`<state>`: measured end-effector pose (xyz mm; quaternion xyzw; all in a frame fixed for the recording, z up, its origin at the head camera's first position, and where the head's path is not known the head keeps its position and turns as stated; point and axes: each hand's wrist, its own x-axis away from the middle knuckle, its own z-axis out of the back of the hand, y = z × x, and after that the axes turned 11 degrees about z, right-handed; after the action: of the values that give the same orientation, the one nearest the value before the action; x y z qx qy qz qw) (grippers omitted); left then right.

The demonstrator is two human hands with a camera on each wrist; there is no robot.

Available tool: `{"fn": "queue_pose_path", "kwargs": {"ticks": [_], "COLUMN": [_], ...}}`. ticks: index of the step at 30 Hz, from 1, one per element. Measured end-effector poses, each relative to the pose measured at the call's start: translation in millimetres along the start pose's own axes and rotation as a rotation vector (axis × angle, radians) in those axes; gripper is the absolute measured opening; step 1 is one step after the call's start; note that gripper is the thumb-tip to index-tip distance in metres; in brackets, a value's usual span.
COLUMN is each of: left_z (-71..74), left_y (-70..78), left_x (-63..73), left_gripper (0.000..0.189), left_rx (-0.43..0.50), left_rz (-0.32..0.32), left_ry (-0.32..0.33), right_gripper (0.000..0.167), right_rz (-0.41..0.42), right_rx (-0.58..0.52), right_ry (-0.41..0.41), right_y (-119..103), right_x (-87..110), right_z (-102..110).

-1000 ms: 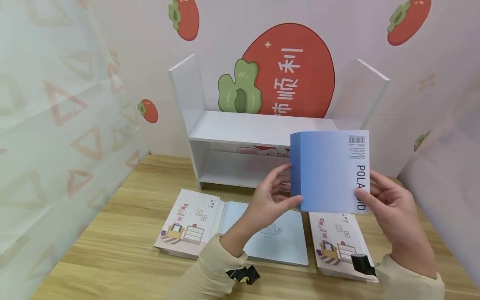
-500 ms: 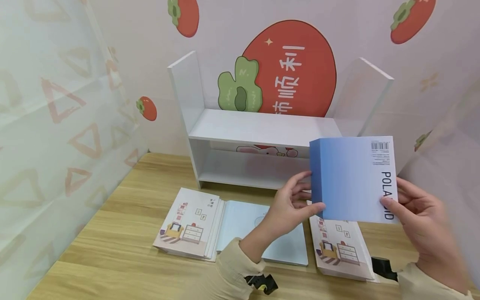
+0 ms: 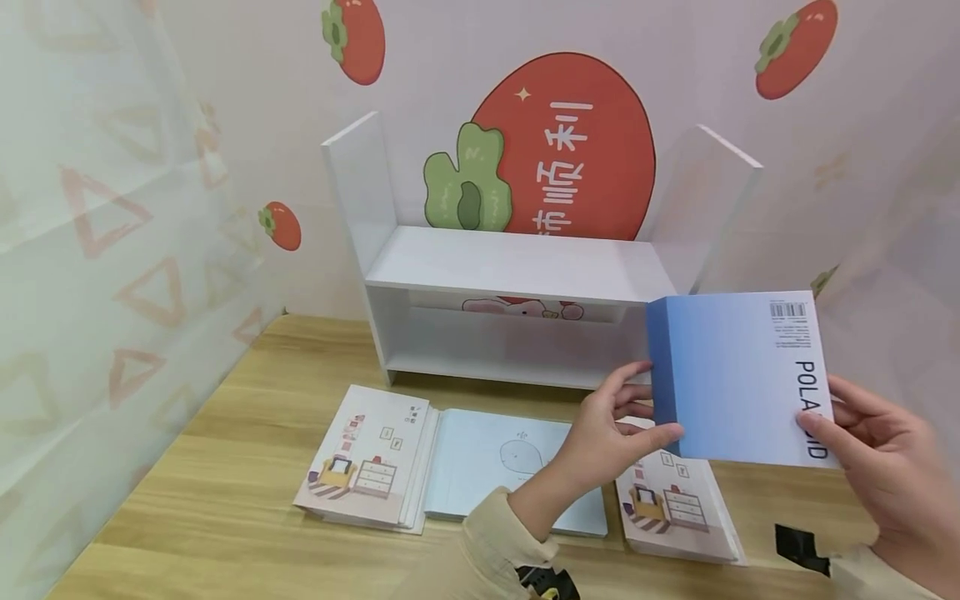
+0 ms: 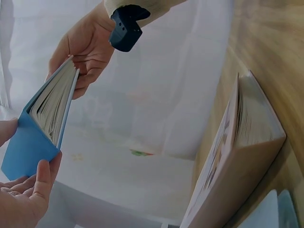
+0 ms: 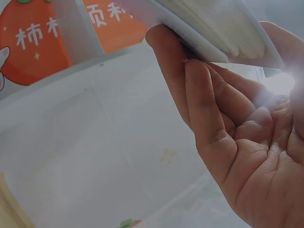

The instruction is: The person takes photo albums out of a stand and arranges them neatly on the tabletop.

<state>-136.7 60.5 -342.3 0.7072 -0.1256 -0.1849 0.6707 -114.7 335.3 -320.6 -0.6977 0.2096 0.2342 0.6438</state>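
Note:
Both hands hold up a blue photo album [image 3: 735,379] with POLAROID lettering partly covered by a thumb. My left hand [image 3: 600,437] grips its spine side, thumb on the front and fingers behind. Along the opposite edge, my right hand [image 3: 885,450] pinches the cover with its thumb in front. The left wrist view shows the album's page edges [image 4: 54,102] slightly fanned between the covers. In the right wrist view, the fingers [image 5: 204,104] of the right hand lie against the album's underside. Beneath it, on the table, a white album with a room drawing [image 3: 675,508] is partly hidden.
A white two-tier shelf [image 3: 517,262] stands against the wall behind the albums. On the wooden table [image 3: 225,467] lie another white album [image 3: 367,458] at left and a pale blue album [image 3: 480,467] in the middle, partly behind the left forearm.
Both hands have carried the blue album to the right and lower, from in front of the shelf's right part to beyond its right end. The grip looks the same; the head view has shifted slightly.

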Motion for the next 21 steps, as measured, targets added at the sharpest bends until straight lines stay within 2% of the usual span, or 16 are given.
{"fn": "queue_pose_path", "kwargs": {"ticks": [4, 8, 11, 16, 21], "left_z": [-10.0, -18.7, -24.8, -33.9, -41.1], "left_y": [-3.8, -8.6, -12.5, -20.6, -29.7], "left_x": [-5.3, -9.7, -12.1, -15.7, -17.9], "left_gripper": [0.066, 0.066, 0.066, 0.065, 0.065], "left_rx": [0.002, 0.003, 0.021, 0.045, 0.053], "left_rz": [0.009, 0.024, 0.060, 0.101, 0.118], "left_ry": [-0.013, -0.014, 0.002, 0.042, 0.046], "right_gripper": [0.056, 0.054, 0.054, 0.053, 0.051], "right_rz": [0.042, 0.038, 0.027, 0.003, -0.008], "right_rx": [-0.030, -0.072, -0.089, -0.061, -0.030], "right_ry": [0.009, 0.021, 0.013, -0.016, -0.001], "right_y": [4.2, 9.4, 13.5, 18.1, 21.3], "right_x": [4.0, 6.3, 6.4, 6.0, 8.6], "right_z": [10.6, 20.4, 26.1, 33.4, 40.1]}}
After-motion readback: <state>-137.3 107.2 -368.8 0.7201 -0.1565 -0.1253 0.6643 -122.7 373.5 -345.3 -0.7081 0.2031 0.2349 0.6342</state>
